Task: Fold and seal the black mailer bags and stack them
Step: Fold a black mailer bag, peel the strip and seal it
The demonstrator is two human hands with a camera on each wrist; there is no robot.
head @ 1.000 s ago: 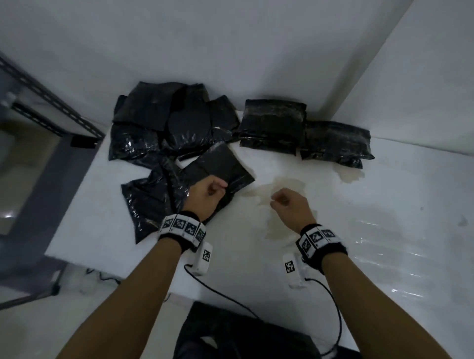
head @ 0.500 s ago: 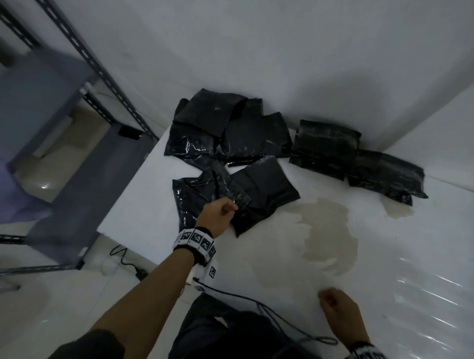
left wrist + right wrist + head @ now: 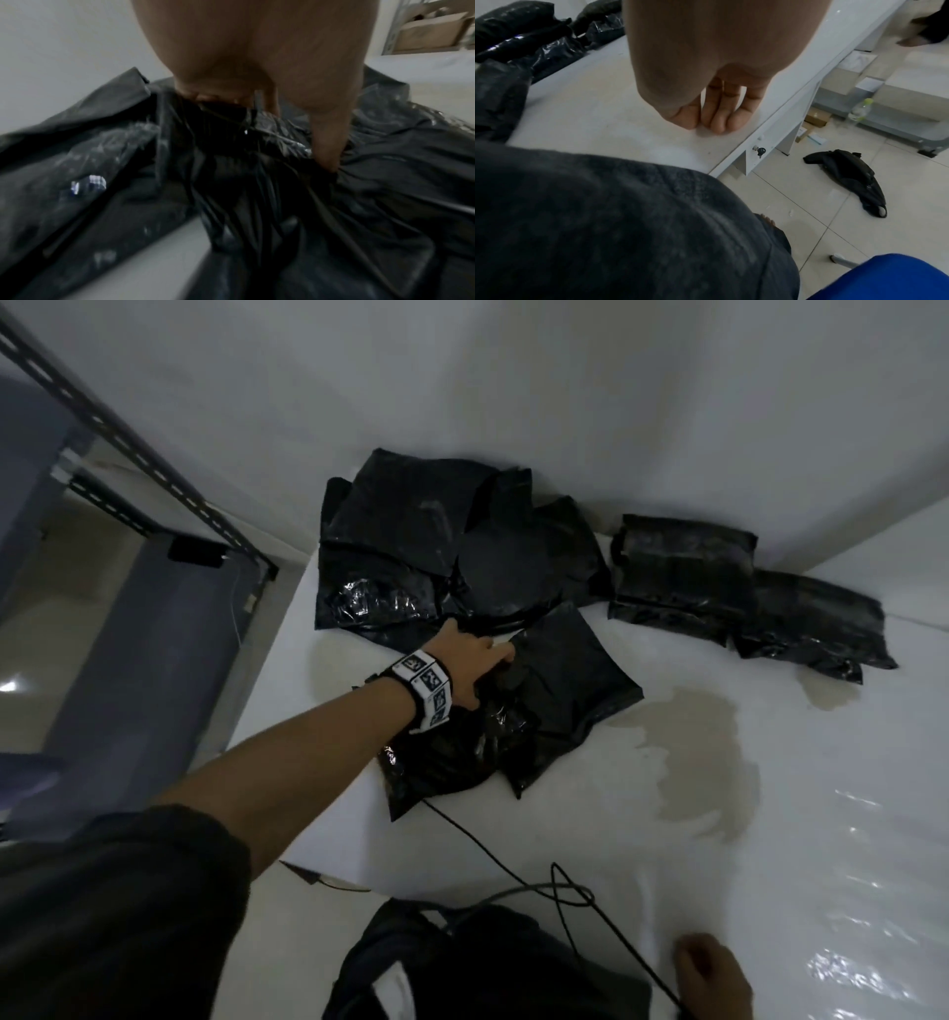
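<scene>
A loose heap of black mailer bags [image 3: 411,546] lies at the back left of the white table [image 3: 770,839]. In front of it a flatter bag [image 3: 565,695] overlaps a crumpled glossy bag [image 3: 452,762]. My left hand [image 3: 493,660] reaches in where these two meet. In the left wrist view my left hand [image 3: 264,125] grips bunched black plastic [image 3: 257,182], the thumb [image 3: 326,150] pressing into it. Two folded bags [image 3: 683,572] [image 3: 811,624] sit side by side by the back wall. My right hand [image 3: 708,973] holds nothing; its fingertips [image 3: 718,123] touch the table near the front edge.
A brownish stain [image 3: 693,762] marks the table's middle. Black cables [image 3: 565,891] trail over the front edge. A grey metal rack [image 3: 128,454] stands left of the table. On the floor to the right lie a black garment [image 3: 847,178] and boxes [image 3: 816,117]; a blue seat [image 3: 885,280] is nearby.
My left hand has reached farther into the bags and closed on the plastic. My right hand has drawn back to the table's front edge. The head view has swung left.
</scene>
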